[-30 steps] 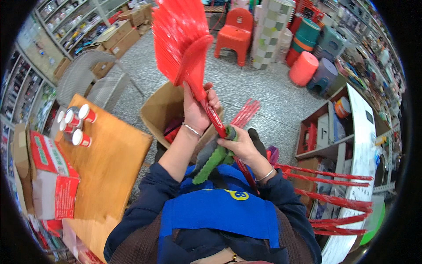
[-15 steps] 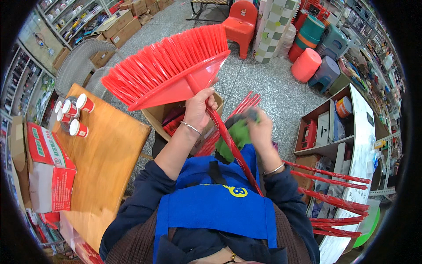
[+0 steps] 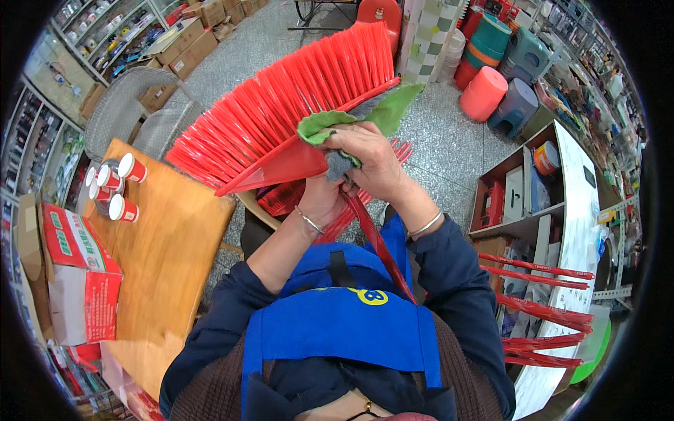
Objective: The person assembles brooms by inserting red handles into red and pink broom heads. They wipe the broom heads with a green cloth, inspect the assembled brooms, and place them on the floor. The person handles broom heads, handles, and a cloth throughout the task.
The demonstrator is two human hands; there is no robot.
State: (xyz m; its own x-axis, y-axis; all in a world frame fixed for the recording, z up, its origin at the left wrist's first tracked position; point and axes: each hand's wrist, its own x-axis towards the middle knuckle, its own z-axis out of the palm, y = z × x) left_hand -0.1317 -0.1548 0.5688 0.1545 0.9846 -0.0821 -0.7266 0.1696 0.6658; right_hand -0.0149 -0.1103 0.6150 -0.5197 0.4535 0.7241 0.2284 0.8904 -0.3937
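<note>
A red broom point(image 3: 281, 167) is held up in front of me, its bristles pointing away and to the left. My left hand point(image 3: 323, 200) wraps round the handle just below the broom head. Just above it, my right hand point(image 3: 372, 158) grips a green and grey cloth point(image 3: 394, 112) pressed against the base of the broom head. The cloth drapes over the head's near edge and hides the joint with the handle. The red handle point(image 3: 379, 245) runs down toward my blue apron point(image 3: 344, 323).
A cardboard box with more red brooms stands below the broom. On the left is a wooden table point(image 3: 168, 259) with paper cups point(image 3: 125, 209) and a red-and-white carton point(image 3: 84, 274). Several red-wrapped handles point(image 3: 540, 316) lie across the white counter point(image 3: 577, 210) on the right. Stools point(image 3: 484, 91) stand farther back.
My right hand has brought the cloth from beside the handle up and left onto the broom head's base. My left hand has slid slightly lower, and the broom head has shifted a little right.
</note>
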